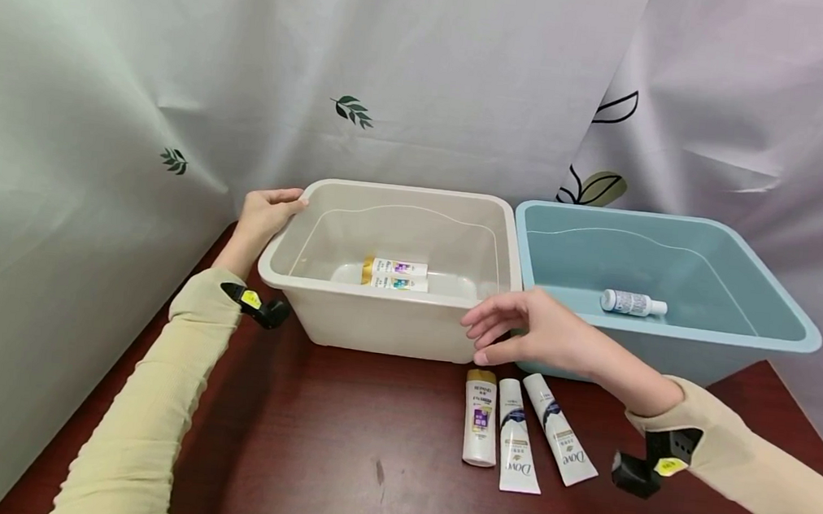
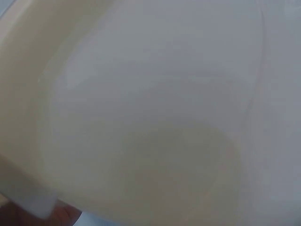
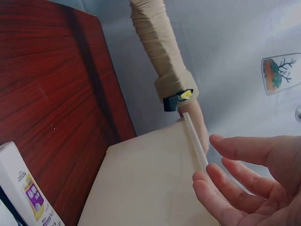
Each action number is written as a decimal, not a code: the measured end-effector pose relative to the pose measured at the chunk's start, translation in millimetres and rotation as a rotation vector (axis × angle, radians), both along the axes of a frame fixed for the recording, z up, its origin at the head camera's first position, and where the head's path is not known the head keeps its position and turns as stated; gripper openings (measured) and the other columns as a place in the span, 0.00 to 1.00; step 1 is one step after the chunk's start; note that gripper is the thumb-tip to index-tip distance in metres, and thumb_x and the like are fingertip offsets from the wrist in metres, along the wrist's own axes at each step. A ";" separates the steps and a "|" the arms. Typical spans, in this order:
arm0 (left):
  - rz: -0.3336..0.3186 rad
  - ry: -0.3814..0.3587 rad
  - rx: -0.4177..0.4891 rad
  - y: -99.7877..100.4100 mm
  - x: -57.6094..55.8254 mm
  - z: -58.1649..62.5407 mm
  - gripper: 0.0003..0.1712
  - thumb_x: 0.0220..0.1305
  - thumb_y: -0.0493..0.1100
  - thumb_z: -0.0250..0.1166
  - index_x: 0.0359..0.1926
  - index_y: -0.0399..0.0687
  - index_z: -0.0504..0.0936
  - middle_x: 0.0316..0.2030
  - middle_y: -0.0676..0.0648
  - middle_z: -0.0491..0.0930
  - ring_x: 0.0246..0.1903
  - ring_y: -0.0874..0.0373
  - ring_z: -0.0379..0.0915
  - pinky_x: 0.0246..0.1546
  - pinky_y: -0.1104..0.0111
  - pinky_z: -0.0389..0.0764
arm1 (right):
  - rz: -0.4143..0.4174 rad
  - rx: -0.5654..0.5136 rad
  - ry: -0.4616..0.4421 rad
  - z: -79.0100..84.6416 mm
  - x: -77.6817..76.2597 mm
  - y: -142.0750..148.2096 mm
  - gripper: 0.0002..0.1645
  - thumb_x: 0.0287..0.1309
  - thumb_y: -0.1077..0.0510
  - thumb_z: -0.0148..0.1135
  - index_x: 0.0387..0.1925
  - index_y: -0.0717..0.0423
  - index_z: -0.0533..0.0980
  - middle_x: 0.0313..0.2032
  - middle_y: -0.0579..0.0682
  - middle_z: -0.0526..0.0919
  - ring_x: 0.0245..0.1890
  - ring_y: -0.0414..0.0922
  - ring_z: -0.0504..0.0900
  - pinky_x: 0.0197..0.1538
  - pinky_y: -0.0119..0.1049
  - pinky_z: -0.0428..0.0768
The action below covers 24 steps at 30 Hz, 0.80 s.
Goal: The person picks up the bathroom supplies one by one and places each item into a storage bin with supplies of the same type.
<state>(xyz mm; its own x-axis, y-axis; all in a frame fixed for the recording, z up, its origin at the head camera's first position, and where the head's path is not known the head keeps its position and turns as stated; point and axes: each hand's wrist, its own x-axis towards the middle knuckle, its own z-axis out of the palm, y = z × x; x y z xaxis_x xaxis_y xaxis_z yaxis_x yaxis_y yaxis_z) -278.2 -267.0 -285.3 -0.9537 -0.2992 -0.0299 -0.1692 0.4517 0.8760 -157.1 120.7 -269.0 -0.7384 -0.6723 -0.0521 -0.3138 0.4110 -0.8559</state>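
A beige plastic tub [image 1: 377, 319] stands at the back of the table. My left hand [image 1: 262, 215] grips its rim at the left end; some of those fingers are hidden. Inside it lie two white bottles with gold caps, an upper one [image 1: 403, 268] and a lower one [image 1: 402, 284]. My right hand [image 1: 541, 329] hovers by the tub's front right corner, fingers loosely bent and holding nothing. Below it on the table lie a white gold-capped bottle [image 1: 481, 426] and two white Dove tubes, a middle one [image 1: 517, 442] and a right one [image 1: 563, 438].
To the right, a blue tub [image 1: 669, 335] stands against the beige one, with a white bottle [image 1: 631, 303] lying in it. A patterned curtain [image 1: 434, 79] hangs close behind both. The dark red table [image 1: 307, 444] stretches toward the front.
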 end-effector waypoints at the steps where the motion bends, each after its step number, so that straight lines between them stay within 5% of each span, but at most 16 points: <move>1: -0.001 0.001 0.001 -0.3 0.1 -0.1 0.26 0.66 0.49 0.61 0.63 0.45 0.75 0.64 0.43 0.72 0.53 0.56 0.74 0.54 0.67 0.76 | 0.003 -0.004 0.003 -1.0 0.5 0.4 0.26 0.48 0.63 0.72 0.50 0.67 0.77 0.42 0.58 0.85 0.39 0.41 0.85 0.46 0.33 0.82; 17: -0.024 0.013 0.014 -0.7 0.7 0.1 0.28 0.66 0.49 0.61 0.64 0.45 0.73 0.65 0.43 0.71 0.56 0.53 0.73 0.57 0.64 0.75 | -0.001 -0.024 -0.046 -18.4 6.9 9.6 0.23 0.49 0.61 0.71 0.49 0.63 0.78 0.42 0.56 0.84 0.42 0.48 0.85 0.47 0.34 0.82; 24: -0.005 0.006 0.011 -0.7 -0.3 -1.4 0.27 0.66 0.49 0.61 0.63 0.45 0.74 0.65 0.43 0.71 0.57 0.53 0.72 0.58 0.64 0.75 | -0.026 -0.024 -0.064 -26.5 8.2 12.7 0.23 0.50 0.61 0.71 0.49 0.64 0.78 0.42 0.56 0.84 0.40 0.43 0.85 0.46 0.33 0.83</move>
